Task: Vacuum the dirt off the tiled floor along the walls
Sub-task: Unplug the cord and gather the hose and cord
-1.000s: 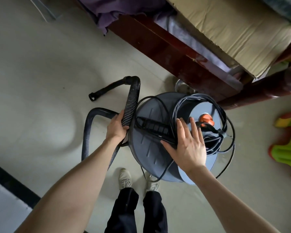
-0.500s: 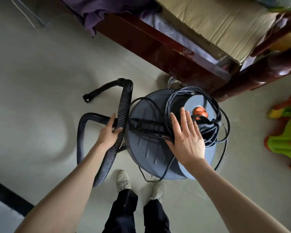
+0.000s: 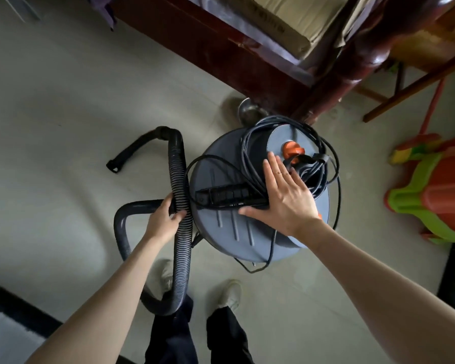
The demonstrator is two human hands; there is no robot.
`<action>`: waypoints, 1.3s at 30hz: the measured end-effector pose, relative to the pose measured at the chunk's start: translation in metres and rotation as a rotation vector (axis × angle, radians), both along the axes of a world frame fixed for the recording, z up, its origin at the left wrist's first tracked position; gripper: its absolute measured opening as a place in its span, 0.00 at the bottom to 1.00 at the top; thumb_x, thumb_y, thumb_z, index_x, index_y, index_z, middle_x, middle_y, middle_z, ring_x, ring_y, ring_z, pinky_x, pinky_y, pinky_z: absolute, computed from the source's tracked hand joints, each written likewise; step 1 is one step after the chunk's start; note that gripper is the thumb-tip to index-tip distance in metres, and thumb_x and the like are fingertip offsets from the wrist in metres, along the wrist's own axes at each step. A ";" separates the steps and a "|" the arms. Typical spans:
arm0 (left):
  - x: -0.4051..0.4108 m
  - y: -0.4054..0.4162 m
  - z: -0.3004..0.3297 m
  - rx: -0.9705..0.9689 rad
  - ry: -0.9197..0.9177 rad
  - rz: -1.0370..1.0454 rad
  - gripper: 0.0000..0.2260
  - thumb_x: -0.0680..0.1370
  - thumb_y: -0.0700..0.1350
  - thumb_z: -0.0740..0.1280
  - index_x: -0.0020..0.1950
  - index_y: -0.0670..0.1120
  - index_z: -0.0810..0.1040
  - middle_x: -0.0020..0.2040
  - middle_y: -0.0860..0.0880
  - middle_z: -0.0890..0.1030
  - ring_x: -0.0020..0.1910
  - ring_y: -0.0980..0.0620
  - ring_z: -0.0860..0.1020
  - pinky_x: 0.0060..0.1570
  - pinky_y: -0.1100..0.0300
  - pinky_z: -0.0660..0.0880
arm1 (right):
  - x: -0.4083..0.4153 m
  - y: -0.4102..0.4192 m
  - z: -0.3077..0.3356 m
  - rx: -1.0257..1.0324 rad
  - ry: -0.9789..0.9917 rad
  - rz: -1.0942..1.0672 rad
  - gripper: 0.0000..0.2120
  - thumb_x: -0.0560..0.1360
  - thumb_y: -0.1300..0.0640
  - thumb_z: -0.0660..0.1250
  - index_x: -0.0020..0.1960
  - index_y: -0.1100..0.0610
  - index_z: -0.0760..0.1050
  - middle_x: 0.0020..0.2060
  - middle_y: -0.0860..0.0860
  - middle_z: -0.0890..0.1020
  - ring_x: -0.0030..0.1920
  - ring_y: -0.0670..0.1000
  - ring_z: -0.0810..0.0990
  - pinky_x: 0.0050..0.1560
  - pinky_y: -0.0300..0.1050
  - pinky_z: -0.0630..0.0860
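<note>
On the tiled floor [image 3: 63, 95], beside a dark wooden bed frame [image 3: 221, 48]: both hands on the vacuum.
The left hand [image 3: 163, 219] curls round the ribbed hose [image 3: 180, 185]; the right hand [image 3: 286, 198] lies spread flat on the grey vacuum drum [image 3: 234, 232], over its coiled cord [image 3: 250, 164]. No readable lettering.
</note>
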State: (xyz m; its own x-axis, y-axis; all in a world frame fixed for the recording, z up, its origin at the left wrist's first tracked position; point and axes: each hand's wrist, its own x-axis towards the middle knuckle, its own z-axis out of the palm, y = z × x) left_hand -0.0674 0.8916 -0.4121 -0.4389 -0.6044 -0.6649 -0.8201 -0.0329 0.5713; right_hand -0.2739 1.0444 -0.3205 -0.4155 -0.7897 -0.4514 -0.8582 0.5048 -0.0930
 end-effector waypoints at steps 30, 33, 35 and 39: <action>-0.208 0.120 0.053 -0.437 0.114 -1.101 0.33 0.76 0.67 0.53 0.75 0.65 0.39 0.73 0.52 0.26 0.75 0.45 0.33 0.72 0.42 0.45 | -0.003 0.138 -0.031 -0.325 0.164 -0.789 0.34 0.76 0.41 0.65 0.77 0.53 0.62 0.79 0.52 0.57 0.77 0.65 0.52 0.68 0.76 0.53; -0.217 0.129 0.057 -0.575 0.068 -1.158 0.33 0.76 0.67 0.49 0.75 0.61 0.36 0.73 0.45 0.26 0.75 0.47 0.33 0.72 0.47 0.37 | -0.014 0.147 -0.032 -0.333 0.152 -0.770 0.33 0.77 0.42 0.64 0.77 0.53 0.62 0.79 0.52 0.56 0.78 0.65 0.51 0.68 0.76 0.51; -0.227 0.139 0.060 -0.583 0.029 -1.171 0.33 0.76 0.67 0.47 0.76 0.60 0.36 0.73 0.43 0.26 0.75 0.47 0.33 0.72 0.48 0.36 | -0.026 0.156 -0.033 -0.329 0.152 -0.755 0.32 0.77 0.42 0.62 0.78 0.52 0.61 0.79 0.52 0.55 0.78 0.64 0.50 0.69 0.75 0.49; -0.254 0.161 0.063 -0.572 -0.003 -1.182 0.33 0.76 0.68 0.46 0.76 0.59 0.36 0.73 0.41 0.26 0.76 0.45 0.36 0.72 0.49 0.35 | -0.053 0.178 -0.032 -0.355 0.199 -0.743 0.31 0.76 0.44 0.67 0.75 0.55 0.66 0.78 0.54 0.60 0.76 0.66 0.56 0.68 0.77 0.54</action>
State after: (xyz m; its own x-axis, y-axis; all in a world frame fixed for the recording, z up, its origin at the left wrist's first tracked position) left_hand -0.3210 1.0529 -0.3487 -0.8932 -0.0537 -0.4465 -0.1881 0.9464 0.2625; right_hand -0.3274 1.2227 -0.3524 -0.9282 -0.3607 -0.0915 -0.3318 0.9135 -0.2353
